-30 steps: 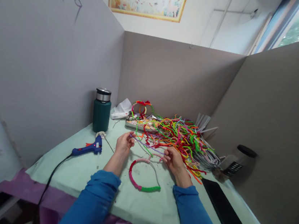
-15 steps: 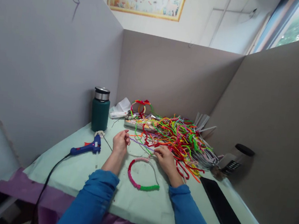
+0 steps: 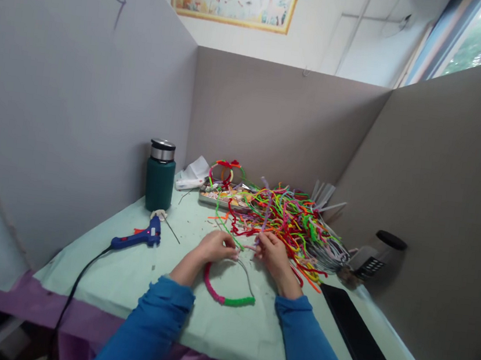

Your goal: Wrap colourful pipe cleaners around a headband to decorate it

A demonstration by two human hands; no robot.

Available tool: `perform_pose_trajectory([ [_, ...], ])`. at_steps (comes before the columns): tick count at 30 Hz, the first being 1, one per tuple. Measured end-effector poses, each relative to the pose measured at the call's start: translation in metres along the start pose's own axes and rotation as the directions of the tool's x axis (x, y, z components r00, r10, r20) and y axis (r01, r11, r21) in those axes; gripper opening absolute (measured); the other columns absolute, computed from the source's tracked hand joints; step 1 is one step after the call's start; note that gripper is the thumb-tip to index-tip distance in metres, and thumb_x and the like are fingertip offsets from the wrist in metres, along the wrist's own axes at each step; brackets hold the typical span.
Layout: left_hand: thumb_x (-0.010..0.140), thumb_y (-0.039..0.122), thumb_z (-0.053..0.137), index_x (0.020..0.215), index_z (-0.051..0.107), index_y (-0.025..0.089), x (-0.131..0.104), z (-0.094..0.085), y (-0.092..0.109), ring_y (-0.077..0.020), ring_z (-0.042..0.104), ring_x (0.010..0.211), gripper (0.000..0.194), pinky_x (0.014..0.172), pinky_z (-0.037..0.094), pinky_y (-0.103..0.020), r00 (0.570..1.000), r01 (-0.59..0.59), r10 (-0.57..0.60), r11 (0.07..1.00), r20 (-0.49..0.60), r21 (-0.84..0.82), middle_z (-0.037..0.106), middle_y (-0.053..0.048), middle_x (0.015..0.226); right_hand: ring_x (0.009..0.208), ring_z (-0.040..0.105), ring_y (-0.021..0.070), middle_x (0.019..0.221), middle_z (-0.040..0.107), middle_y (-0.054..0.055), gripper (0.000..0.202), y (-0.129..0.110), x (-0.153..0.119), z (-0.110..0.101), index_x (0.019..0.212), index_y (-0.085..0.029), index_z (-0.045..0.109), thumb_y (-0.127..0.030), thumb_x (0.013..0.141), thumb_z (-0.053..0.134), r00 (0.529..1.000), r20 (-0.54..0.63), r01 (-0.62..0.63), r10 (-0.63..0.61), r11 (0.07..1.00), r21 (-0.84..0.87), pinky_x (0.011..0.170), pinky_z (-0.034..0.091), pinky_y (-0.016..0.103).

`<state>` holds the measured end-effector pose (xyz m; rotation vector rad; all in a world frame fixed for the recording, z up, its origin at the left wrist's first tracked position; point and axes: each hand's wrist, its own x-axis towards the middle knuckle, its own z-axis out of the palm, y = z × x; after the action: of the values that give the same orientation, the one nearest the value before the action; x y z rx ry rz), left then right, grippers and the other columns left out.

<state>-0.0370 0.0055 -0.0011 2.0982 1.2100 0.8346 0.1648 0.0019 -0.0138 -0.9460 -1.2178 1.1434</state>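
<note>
On the table lies a wire hoop [image 3: 225,301] partly wrapped in magenta and green pipe cleaner, with bare grey wire along its right side. At the hoop's top, my left hand [image 3: 216,247] pinches it and covers its light pink stretch. My right hand [image 3: 274,256] is closed on a purple pipe cleaner [image 3: 267,207], which stands up from the fingertips toward the pile behind. A short pink strand [image 3: 248,247] shows between the two hands.
Behind the hands spreads a heap of coloured pipe cleaners [image 3: 295,216], beside a metal tray [image 3: 224,203]. A blue glue gun [image 3: 136,240] and a green bottle [image 3: 159,184] stand left. To the right are a black slab [image 3: 359,337] and a black-lidded jar [image 3: 377,258].
My left hand has let go of the purple pipe cleaner and come down right onto the hoop's top. In my right hand the purple pipe cleaner has swung from lying sideways to upright.
</note>
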Motion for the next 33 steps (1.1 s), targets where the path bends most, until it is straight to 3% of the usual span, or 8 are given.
perform_pose_trajectory([
  [3,0.065,0.028,0.067,0.076,0.070,0.017,-0.004,0.004,0.003,-0.0129,0.056,0.067,0.016,0.060,0.036,-0.021,0.988,-0.096,0.073,0.981,0.137,0.170,0.068,-0.001,0.073,0.046,0.050,0.0110,0.059,0.059,0.000,0.031,0.000,-0.004,0.007,0.071,-0.017,0.059,-0.048,0.073,0.062,0.974,0.199,-0.091,0.104,0.993,-0.076,0.044,0.037,0.023],
  [5,0.068,0.027,0.065,0.077,0.071,0.017,-0.004,0.004,0.004,-0.0131,0.056,0.068,0.014,0.061,0.036,-0.021,0.985,-0.109,0.078,0.971,0.151,0.211,0.068,-0.001,0.073,0.054,0.054,0.0129,0.063,0.060,0.002,0.030,0.001,-0.001,0.011,0.067,-0.017,0.059,-0.046,0.072,0.064,0.969,0.221,-0.077,0.108,0.987,-0.144,0.049,0.041,0.024],
  [10,0.073,0.026,0.060,0.077,0.069,0.016,-0.003,0.003,0.006,-0.0132,0.055,0.069,0.014,0.062,0.037,-0.021,0.997,-0.060,0.049,0.977,0.058,0.204,0.066,-0.003,0.076,0.070,0.053,0.0148,0.077,0.061,0.002,0.024,0.002,0.013,0.008,0.064,-0.019,0.061,-0.042,0.068,0.067,0.963,-0.107,0.226,-0.247,0.958,-0.177,0.062,0.042,0.026],
  [12,0.075,0.025,0.056,0.081,0.067,0.015,-0.003,0.003,0.007,-0.0127,0.053,0.065,0.016,0.060,0.037,-0.021,1.000,-0.011,0.008,0.989,0.026,0.148,0.065,-0.003,0.072,0.063,0.050,0.0135,0.070,0.059,0.001,0.023,0.000,0.014,0.005,0.070,-0.019,0.064,-0.043,0.070,0.066,0.967,-0.140,0.203,-0.215,0.974,-0.095,0.057,0.039,0.026],
  [17,0.079,0.024,0.047,0.091,0.064,0.014,-0.004,0.004,0.011,-0.0103,0.048,0.055,0.023,0.056,0.037,-0.021,0.996,0.036,-0.031,0.998,0.083,-0.056,0.061,0.000,0.066,0.049,0.043,0.0093,0.060,0.053,-0.003,0.026,-0.006,0.000,0.010,0.074,-0.019,0.059,-0.041,0.067,0.071,0.999,0.035,0.015,-0.020,0.991,0.136,0.046,0.031,0.023],
  [21,0.078,0.026,0.047,0.072,0.064,0.014,-0.003,0.002,0.011,-0.0110,0.047,0.059,0.022,0.058,0.035,-0.022,0.996,0.002,0.001,0.999,0.084,-0.035,0.058,-0.001,0.065,0.049,0.043,0.0092,0.057,0.052,-0.003,0.028,-0.006,-0.007,0.016,0.066,-0.019,0.053,-0.042,0.070,0.068,0.994,0.112,0.013,-0.018,0.999,0.048,0.047,0.032,0.023],
  [28,0.075,0.028,0.048,0.082,0.063,0.014,0.000,0.005,0.008,-0.0132,0.049,0.068,0.022,0.063,0.038,-0.023,0.995,-0.010,0.027,0.984,0.095,-0.176,0.059,-0.002,0.072,0.045,0.037,0.0090,0.050,0.044,-0.004,0.028,-0.005,-0.011,0.017,0.057,-0.020,0.049,-0.037,0.075,0.061,0.980,0.195,0.042,-0.025,0.996,-0.084,0.044,0.026,0.024],
  [33,0.081,0.035,0.041,0.070,0.060,0.014,-0.001,0.003,0.010,-0.0114,0.044,0.059,0.030,0.056,0.034,-0.022,0.995,0.012,0.005,0.985,0.099,-0.170,0.051,0.000,0.061,0.039,0.029,0.0071,0.044,0.038,-0.007,0.031,-0.006,-0.012,0.020,0.057,-0.020,0.045,-0.040,0.073,0.063,0.985,0.172,-0.020,0.033,0.997,-0.078,0.039,0.019,0.022],
])
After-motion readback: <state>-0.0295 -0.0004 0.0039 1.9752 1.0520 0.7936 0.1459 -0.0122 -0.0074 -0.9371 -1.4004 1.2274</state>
